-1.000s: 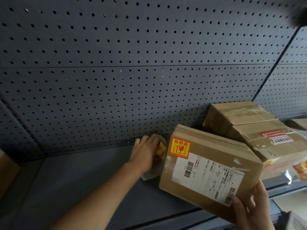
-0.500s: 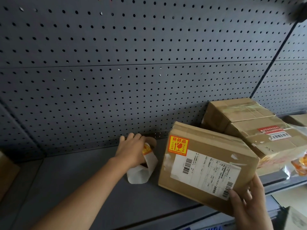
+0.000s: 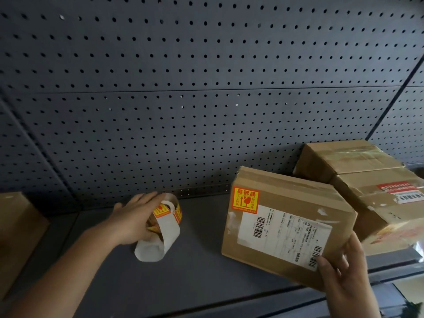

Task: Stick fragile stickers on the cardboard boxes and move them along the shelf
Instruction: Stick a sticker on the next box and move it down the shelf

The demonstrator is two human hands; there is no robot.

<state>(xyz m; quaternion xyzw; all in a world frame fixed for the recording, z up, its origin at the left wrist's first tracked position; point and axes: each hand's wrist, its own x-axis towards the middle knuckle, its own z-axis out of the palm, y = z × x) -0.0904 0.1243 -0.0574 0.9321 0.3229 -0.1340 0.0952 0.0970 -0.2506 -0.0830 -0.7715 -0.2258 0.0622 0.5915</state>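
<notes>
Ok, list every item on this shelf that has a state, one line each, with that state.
Front cardboard box: taped shut, tilted, fragile sticker already on.
Sticker roll: partly unwound, backing strip trailing on the shelf.
Left hand: gripping the sticker roll.
Right hand: holding the front box's near corner.
Two boxes behind: taped shut, no fragile sticker visible.

Two bare forearms enter from below, no sleeves visible. The left hand (image 3: pixel 135 220) wears no glove or ring. The right hand (image 3: pixel 344 275) is likewise unadorned.
</notes>
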